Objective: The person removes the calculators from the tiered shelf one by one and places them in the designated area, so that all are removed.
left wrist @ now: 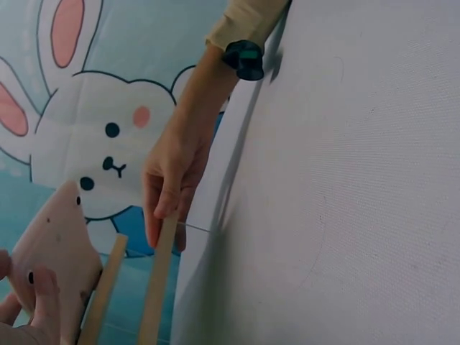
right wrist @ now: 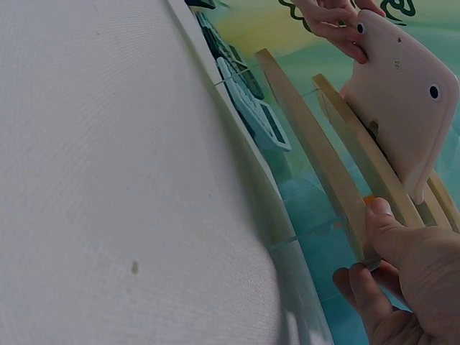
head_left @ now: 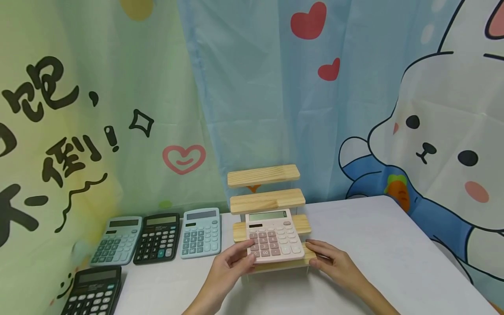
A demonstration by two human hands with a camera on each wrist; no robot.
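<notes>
A pale pink calculator (head_left: 280, 223) leans back against a tiered wooden display rack (head_left: 267, 202), its lower end over the front slat. My left hand (head_left: 225, 267) pinches the calculator's lower left side, the thumb in front. In the right wrist view, the back of the calculator (right wrist: 402, 90) shows, tilted and clear of the front slat (right wrist: 316, 144). At the right end of that slat is my right hand (head_left: 334, 262); seen from the right wrist, the thumb and fingers of this hand (right wrist: 413, 269) grip the slat's corner.
Left of the rack, a light blue calculator (head_left: 201, 234), a black calculator (head_left: 156, 238) and a grey-blue calculator (head_left: 117, 240) stand in a row. Another black calculator (head_left: 92, 291) lies nearer. The white table (head_left: 378, 245) meets a printed curtain (head_left: 252, 87) behind.
</notes>
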